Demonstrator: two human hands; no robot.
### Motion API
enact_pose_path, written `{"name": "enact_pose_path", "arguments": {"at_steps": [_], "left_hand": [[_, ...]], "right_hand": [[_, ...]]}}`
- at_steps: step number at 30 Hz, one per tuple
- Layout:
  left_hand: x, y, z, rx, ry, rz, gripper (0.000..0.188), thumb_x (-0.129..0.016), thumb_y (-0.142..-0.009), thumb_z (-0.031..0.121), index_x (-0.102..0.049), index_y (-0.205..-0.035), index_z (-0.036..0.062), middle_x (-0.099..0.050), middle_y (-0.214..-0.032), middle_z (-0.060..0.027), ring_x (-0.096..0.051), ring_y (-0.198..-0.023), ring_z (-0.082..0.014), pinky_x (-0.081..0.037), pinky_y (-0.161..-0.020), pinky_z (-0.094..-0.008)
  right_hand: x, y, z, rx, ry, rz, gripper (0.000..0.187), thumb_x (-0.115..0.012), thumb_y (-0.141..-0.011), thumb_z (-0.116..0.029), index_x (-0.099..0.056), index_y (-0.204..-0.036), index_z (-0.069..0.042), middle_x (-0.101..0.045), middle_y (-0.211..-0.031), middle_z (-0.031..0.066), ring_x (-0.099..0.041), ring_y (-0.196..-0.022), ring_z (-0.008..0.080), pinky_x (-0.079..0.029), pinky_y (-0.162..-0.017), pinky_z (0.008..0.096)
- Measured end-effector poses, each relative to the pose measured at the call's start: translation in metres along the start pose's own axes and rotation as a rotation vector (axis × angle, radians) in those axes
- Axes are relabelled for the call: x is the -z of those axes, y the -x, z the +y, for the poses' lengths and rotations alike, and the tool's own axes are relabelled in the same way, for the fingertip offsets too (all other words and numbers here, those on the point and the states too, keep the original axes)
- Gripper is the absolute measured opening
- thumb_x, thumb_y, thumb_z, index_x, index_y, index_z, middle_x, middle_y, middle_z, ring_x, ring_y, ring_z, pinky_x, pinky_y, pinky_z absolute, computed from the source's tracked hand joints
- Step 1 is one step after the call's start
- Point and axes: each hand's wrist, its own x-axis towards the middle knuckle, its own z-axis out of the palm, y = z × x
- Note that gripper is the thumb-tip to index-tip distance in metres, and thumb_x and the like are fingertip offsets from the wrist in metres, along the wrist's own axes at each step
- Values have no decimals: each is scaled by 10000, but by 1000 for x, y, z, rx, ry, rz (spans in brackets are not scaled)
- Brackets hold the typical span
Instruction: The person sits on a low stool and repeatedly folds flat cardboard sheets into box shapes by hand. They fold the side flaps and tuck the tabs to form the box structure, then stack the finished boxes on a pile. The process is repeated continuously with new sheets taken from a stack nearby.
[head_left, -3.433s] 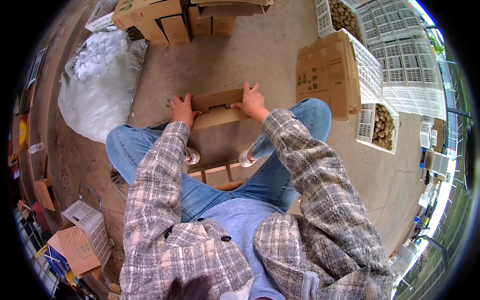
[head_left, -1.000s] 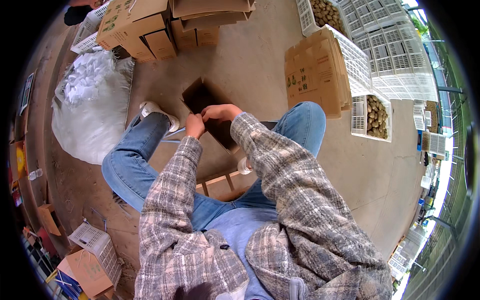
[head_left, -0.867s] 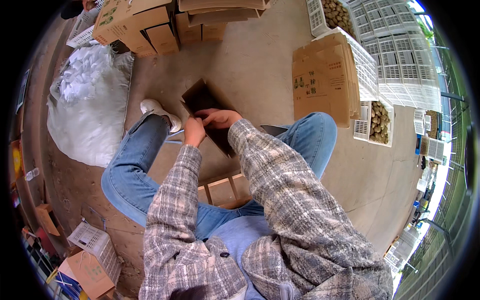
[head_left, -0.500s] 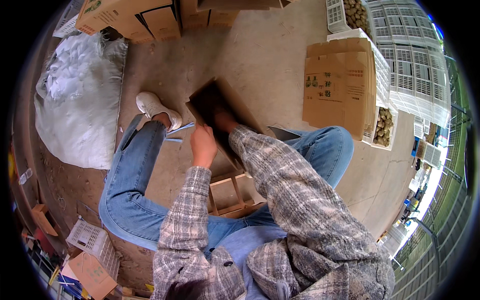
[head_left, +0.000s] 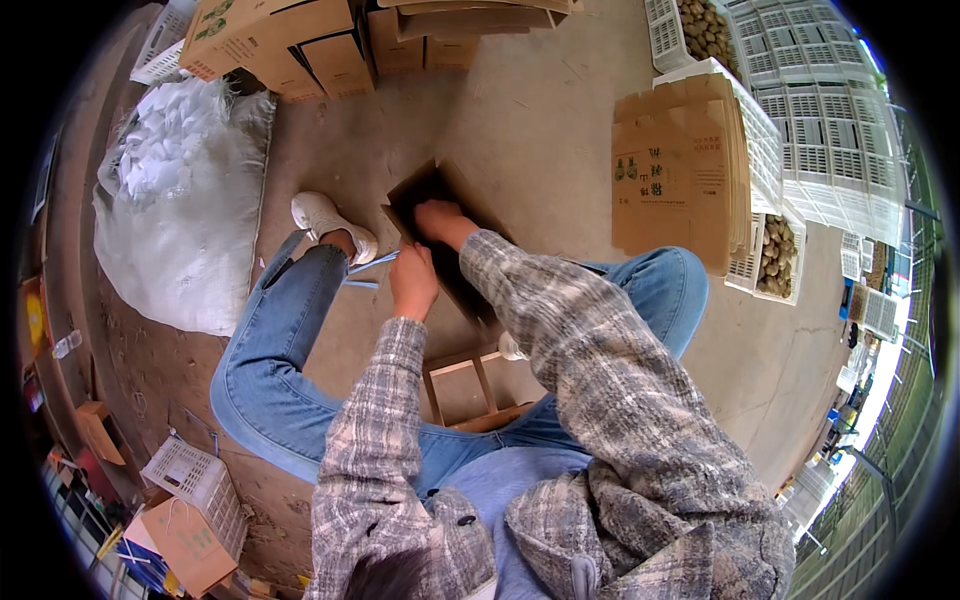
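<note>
A tall, narrow cardboard box [head_left: 470, 200] stands between my legs with its dark opening toward me. My left hand [head_left: 413, 281] is closed on the box's left edge, its thumb side against the rim. Within the mouth of the box is my right hand [head_left: 441, 220], fingers curled near the far left wall. Whether those fingers hold anything is hidden, and shadow covers the box's inside. Blue strips [head_left: 368, 270] lie on the floor by my left shoe [head_left: 332, 222].
Flattened cartons [head_left: 670, 170] lean on white crates [head_left: 835, 130] at right, some crates holding brown, potato-like produce [head_left: 776, 258]. A big white sack [head_left: 180, 225] lies left. Cartons [head_left: 275, 40] stand at the far side. Near me is a wooden frame [head_left: 478, 385].
My right hand has come up and slightly left inside the box, so more of it shows. The left hand keeps its grip on the edge. The view has shifted slightly.
</note>
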Motion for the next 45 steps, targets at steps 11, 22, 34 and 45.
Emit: {"name": "enact_pose_path", "arguments": {"at_steps": [11,22,34,45], "left_hand": [[53,-37,0,-258,-125,-89,425,-543,-982,317,-637,-960,-96,-649,-882,-344,-627,-882,-516,-497,-798,-557],[112,-41,-3,12,494,-387,358,-565,-1032,341,-675,-1012,1,-686,-774,-34,-611,-630,-58,-454,-531,-232],[77,-51,77,-453,-559,-138,319,-545,-992,377,-705,-1040,105,-706,-975,-206,-651,-944,-428,-516,-808,-527],[47,-77,137,-726,-712,-291,292,-560,-983,364,-690,-1081,121,-718,-1017,-162,-668,-966,-379,-531,-824,-489]], "right_hand": [[71,212,53,11,-571,393,581,-748,-814,-242,-501,-1282,-1,-677,-962,151,-669,-935,308,-539,-828,424],[58,244,25,110,-564,700,495,-708,-875,-336,-533,-1155,33,-685,-938,256,-663,-912,454,-541,-817,494],[43,219,65,99,-817,859,882,-767,-773,-629,-407,-1233,32,-537,-1096,208,-598,-984,384,-501,-910,460],[47,206,112,-17,-397,853,576,-850,-733,-427,-697,-1228,-176,-556,-1148,117,-539,-1092,312,-492,-960,418]]}}
